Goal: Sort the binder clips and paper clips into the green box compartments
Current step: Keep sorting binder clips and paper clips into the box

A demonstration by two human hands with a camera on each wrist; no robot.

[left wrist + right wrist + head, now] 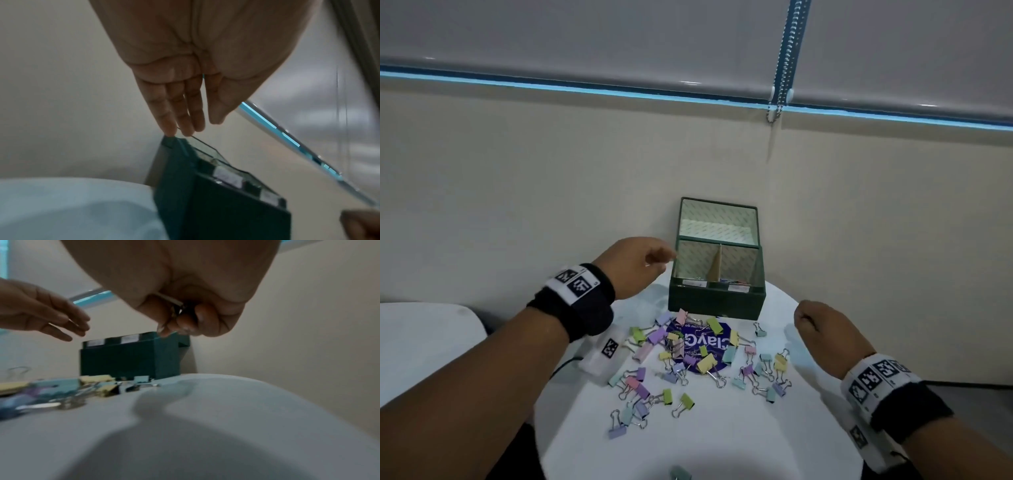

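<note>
The green box (717,303) stands open at the back of the round white table (722,438), its lid leaning on the wall. A cardboard divider (715,269) splits it into a left and a right compartment; a few coloured items (732,281) lie in the right one. Pastel binder clips (688,356) lie scattered in front. My left hand (666,260) hovers with straight fingers by the box's left rim (170,142), holding nothing. My right hand (803,323) hangs right of the box, fingers curled around a clip (174,305) of which only silver metal shows.
A purple round sticker (698,342) lies under the clip pile. A white tagged block (606,353) with a black cable sits at the table's left edge. One more clip (679,472) lies at the near edge. A second white table (424,335) stands on the left.
</note>
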